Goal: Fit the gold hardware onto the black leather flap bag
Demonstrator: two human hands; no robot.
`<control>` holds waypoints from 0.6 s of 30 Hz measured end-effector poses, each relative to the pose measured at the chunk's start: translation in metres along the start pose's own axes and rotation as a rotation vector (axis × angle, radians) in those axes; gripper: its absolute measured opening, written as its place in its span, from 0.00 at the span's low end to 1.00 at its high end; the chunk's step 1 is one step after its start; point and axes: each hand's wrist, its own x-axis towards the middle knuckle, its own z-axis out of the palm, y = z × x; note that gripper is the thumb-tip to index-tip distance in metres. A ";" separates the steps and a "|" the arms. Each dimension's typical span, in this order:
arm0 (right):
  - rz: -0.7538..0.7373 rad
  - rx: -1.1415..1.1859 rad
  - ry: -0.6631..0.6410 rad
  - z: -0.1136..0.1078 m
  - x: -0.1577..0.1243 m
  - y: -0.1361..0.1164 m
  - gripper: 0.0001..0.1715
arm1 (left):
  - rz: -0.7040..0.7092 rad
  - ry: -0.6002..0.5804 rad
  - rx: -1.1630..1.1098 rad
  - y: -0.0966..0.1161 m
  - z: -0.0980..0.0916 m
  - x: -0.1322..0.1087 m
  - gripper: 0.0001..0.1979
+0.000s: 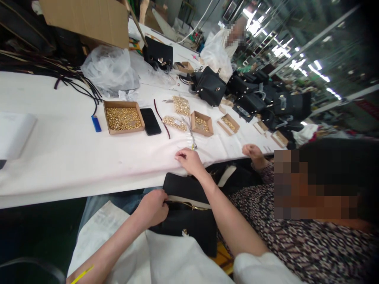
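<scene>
A black handbag (189, 225) lies on my lap below the table edge, its pale-edged opening and gold zip facing up. My left hand (154, 207) is closed on the left side of the bag at its opening. Over the front edge of the table, just above the bag, is my right hand (191, 161) with thumb and fingers pinched together. Whatever they hold, if anything, is too small to make out. Beyond it lie a small bundle of tags or cords (193, 142) and a bag of gold hardware pieces (175, 123).
Cardboard boxes of gold pieces (124, 103) stand along the white table (74, 165), beside a phone (150, 121) and a blue lighter (96, 124). Black handbags (211, 86) are piled farther back. A co-worker in a patterned top (260, 221) sits close on my right, one hand (254, 154) at the table.
</scene>
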 end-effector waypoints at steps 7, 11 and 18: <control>-0.030 -0.124 -0.127 -0.012 0.012 -0.005 0.04 | 0.007 0.024 -0.022 -0.002 0.003 0.000 0.12; -0.047 -0.155 -0.177 -0.015 0.016 -0.009 0.05 | 0.006 0.022 -0.049 -0.005 0.003 0.000 0.13; -0.082 -0.220 -0.221 -0.017 0.019 -0.012 0.06 | 0.034 0.009 -0.094 -0.012 0.005 0.005 0.14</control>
